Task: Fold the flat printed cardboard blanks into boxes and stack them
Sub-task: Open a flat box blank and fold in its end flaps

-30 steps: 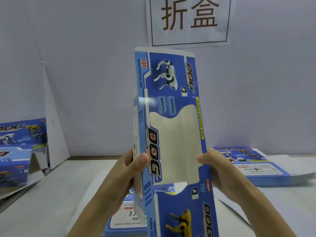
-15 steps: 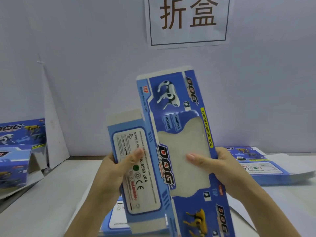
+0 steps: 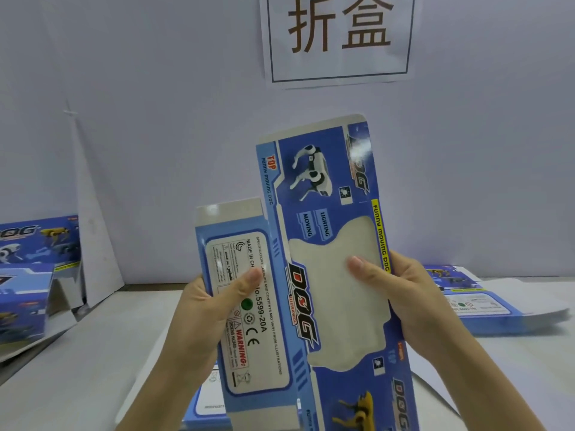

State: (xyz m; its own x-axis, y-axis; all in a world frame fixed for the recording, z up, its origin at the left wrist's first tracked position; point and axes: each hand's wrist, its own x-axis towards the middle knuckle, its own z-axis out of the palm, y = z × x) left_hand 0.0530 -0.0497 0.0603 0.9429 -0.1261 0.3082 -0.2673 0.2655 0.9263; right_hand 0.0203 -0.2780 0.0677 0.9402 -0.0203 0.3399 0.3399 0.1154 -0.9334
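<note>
Blank in hand: one printed cardboard blank is held up off the tabletop, centre of view, its long axis running roughly 12 to 6 o'clock and leaning a little toward 1.

Left hand: fingers go behind the narrow label panel on the 9 o'clock side and the thumb presses on its printed face. Firm pinch.

Right hand: fingers wrap the 3 o'clock edge from behind and the thumb lies flat on the pale window area of the wide front panel. Also a pinch.

State of blank: the label panel sits at an angle to the front panel along their shared crease, so the sleeve looks to be just starting to open. The end flaps at 12 and 6 o'clock stand straight out, untucked. No closed corner is visible.

Finished work: at 9 o'clock, by the wall, are blue printed shapes that look like folded boxes. Cannot tell the count, or how neatly they are stacked.

Supply: a pile of flat blanks lies at 3 o'clock on the tabletop. More flat sheets lie at 6 o'clock under the wrists.

Judgement: the task is well short of done. This box needs squaring, both ends tucked, then stacking at 9 o'clock, and many blanks remain.

A paper sign hangs on the wall at 12 o'clock.
</note>
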